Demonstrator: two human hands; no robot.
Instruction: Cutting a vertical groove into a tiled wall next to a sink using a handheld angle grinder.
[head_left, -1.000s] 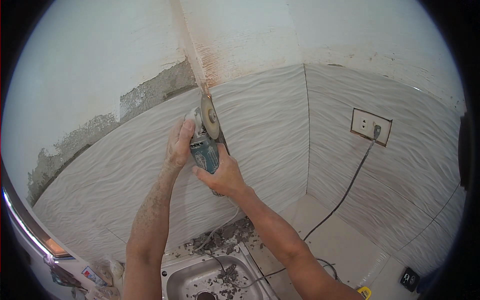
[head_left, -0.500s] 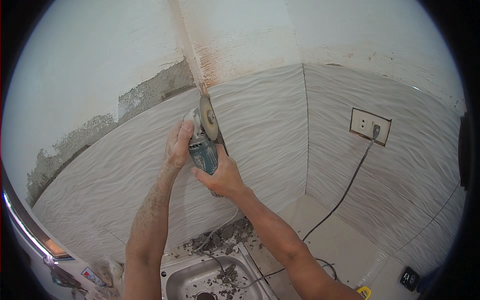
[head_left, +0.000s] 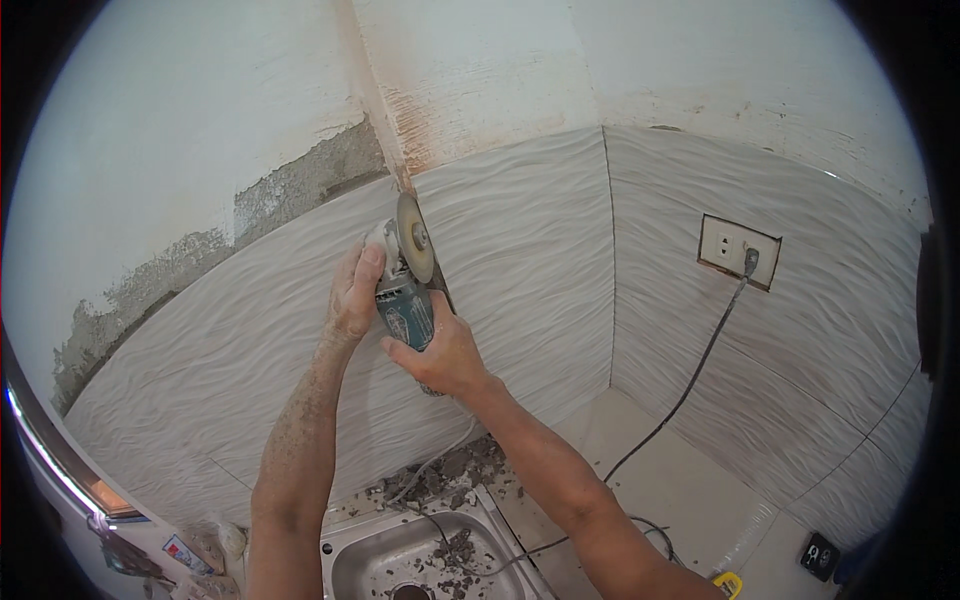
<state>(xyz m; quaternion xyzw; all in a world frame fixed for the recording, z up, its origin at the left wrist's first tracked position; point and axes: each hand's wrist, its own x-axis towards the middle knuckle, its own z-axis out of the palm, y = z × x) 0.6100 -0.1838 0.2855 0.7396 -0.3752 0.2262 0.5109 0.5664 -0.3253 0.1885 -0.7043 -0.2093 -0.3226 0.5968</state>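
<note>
Both my hands are closed on a teal angle grinder [head_left: 405, 312], held up against the wavy tiled wall [head_left: 520, 270]. My left hand [head_left: 357, 290] grips it near the grey gear head, just left of the disc. Lower down, my right hand [head_left: 445, 350] wraps around the body, with the thumb across its front. The round cutting disc [head_left: 414, 238] stands edge-on to the wall, beside a dark narrow slot [head_left: 441, 285] in the tile. Above the disc, a chased groove [head_left: 372, 90] runs up the white plaster. Whether the disc spins cannot be made out.
Below lies a steel sink [head_left: 345, 560] with rubble [head_left: 455, 550] in it and more along its back edge. A dark cord [head_left: 690, 390] runs from the wall socket [head_left: 738, 250] across the counter. A yellow-edged tool [head_left: 728, 583] and a small black object [head_left: 818, 556] sit at lower right.
Hardly anything differs. My hands and the grinder hold the same place at the slot, and the whole view has shifted very slightly.
</note>
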